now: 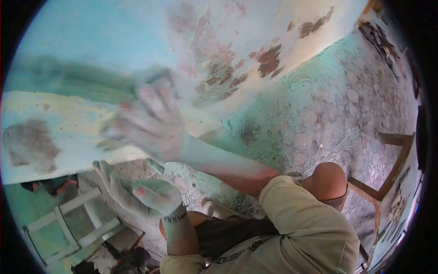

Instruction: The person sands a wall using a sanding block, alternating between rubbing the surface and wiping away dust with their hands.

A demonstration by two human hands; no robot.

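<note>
My right hand [155, 121] is smeared by motion against the wall [114, 36], its fingers laid over a flat greyish piece [159, 77] whose kind I cannot make out. Blurred edges of that piece show beyond the fingertips. Around the hand the wall has blue, green and pale yellow paint, with a streaky green band [73, 82] to its left. My left hand [141, 194] hangs below, palm turned up, fingers stretched out and holding nothing. Pale dust coats both hands and forearms.
A wooden ladder-like frame [68, 228] lies at lower left, near dark clutter [123, 260]. Bare brown patches [269, 61] mark the wall. At right, a wooden frame [378, 194] stands on the rough, dusty floor [319, 114]. My knee [326, 182] is bent nearby.
</note>
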